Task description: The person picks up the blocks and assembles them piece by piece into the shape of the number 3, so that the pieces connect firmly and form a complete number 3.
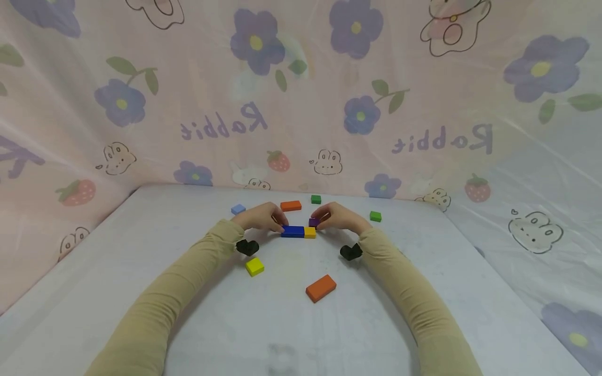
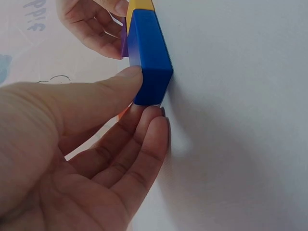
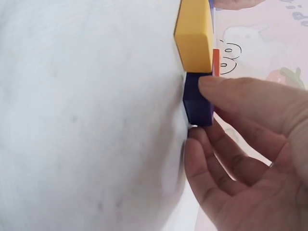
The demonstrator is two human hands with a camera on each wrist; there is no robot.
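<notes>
A long blue block (image 1: 292,232) lies end to end with a short golden-yellow block (image 1: 309,233) on the white table. My left hand (image 1: 261,216) holds the blue block by its left end; in the left wrist view the thumb presses its near corner and the fingers curl behind it. My right hand (image 1: 342,216) pinches a small purple block (image 1: 313,222) just behind the golden-yellow one. In the right wrist view the purple block (image 3: 198,98) is under the thumb, beside the golden-yellow block (image 3: 195,41); whether the two touch is hard to tell.
Behind the hands lie an orange block (image 1: 290,206), a dark green block (image 1: 316,199) and a light blue block (image 1: 238,209). A green block (image 1: 375,216) sits right. Nearer are a yellow block (image 1: 255,267) and another orange block (image 1: 321,288). A printed curtain (image 1: 301,104) hangs behind.
</notes>
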